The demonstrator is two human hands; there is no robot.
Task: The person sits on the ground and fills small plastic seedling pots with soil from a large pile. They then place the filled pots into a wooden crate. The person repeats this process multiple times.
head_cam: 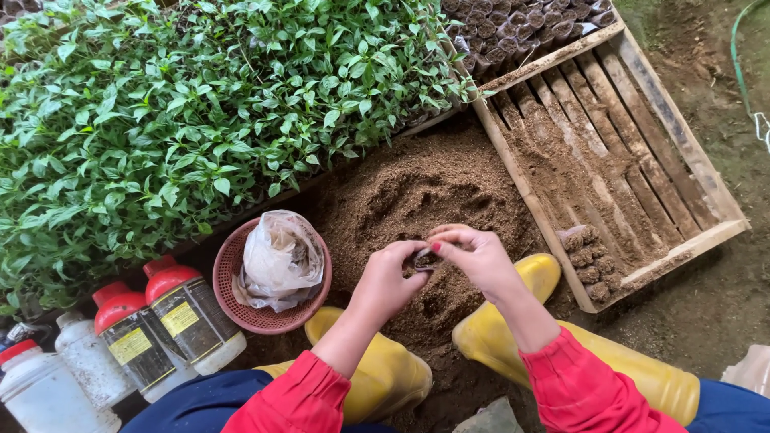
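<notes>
Head cam, looking straight down. My left hand [385, 281] and right hand [473, 255] meet in the middle of the frame, right over a heap of loose brown potting soil [417, 192] on the ground. Between them is a small dark plastic seedling bag [425, 259], and both sets of fingers are pinched on its rim, left fingers on the near side, right thumb and forefinger on the far edge. It's tiny and half hidden, so I can't tell how full it is. Red sleeves, blue trousers, and my yellow rubber boots [513, 321] are planted on either side of the soil at the bottom of the frame.

Just left of my hands there's a round reddish woven plastic basket [233, 277] with a crumpled clear plastic bag [281, 261] sitting in it. Lower left corner has plastic bottles with red caps [172, 309], a couple dark with yellow labels, a couple white.

Upper left is all green leafy seedlings [200, 104], packed tight. Right side has a shallow wooden slatted crate [609, 160], dusted with soil, with a few small filled soil bags [585, 261] lined up in its lower corner. Above the crate, rows of dark filled bags [521, 24] with nothing sprouting. A green hose [742, 64] runs along the far right edge.
</notes>
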